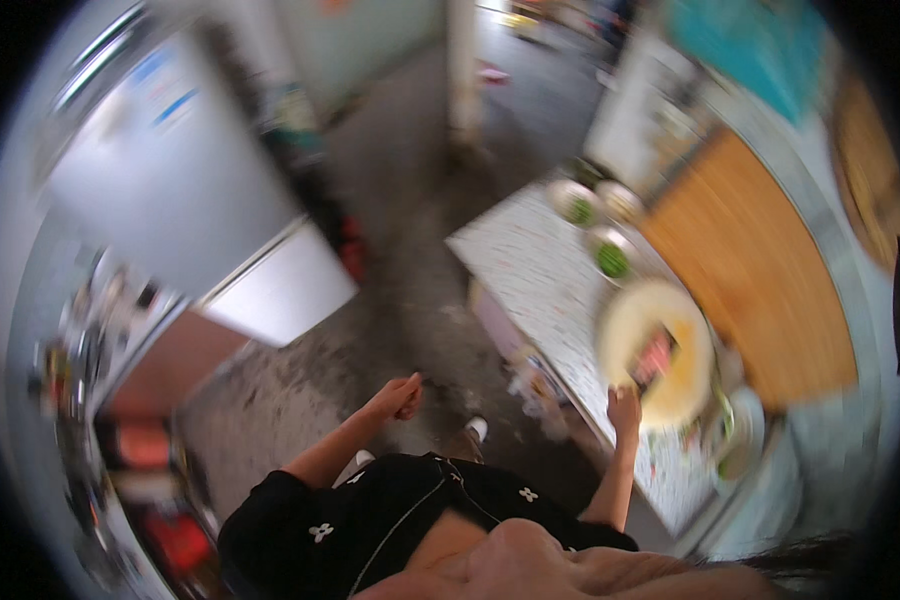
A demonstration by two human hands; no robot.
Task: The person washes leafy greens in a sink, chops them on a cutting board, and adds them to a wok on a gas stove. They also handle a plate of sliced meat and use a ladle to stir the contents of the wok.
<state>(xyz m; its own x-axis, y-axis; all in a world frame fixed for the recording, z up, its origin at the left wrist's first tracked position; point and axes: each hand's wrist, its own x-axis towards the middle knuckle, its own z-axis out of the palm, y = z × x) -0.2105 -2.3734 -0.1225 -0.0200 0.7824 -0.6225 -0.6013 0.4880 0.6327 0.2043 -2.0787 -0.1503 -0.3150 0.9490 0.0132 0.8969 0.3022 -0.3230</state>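
Note:
My right hand (624,409) grips the near end of a cleaver (643,384) at the edge of a round, pale chopping block (622,322). Pinkish raw meat (653,355) lies on or against the dark blade, over the block; blur hides the exact contact. The block rests on a white-patterned table (525,240) to my right. My left hand (401,397) hangs over the floor in front of my body, fingers curled into a loose fist, with nothing visible in it.
Beyond the block stand bowls of chopped greens (612,259) and another bowl (619,201). An orange-brown wooden panel (750,277) borders the table. Near its right corner sits a bowl (742,435) with something green. A refrigerator (172,172) stands left; plastic bags (536,390) hang below the table edge.

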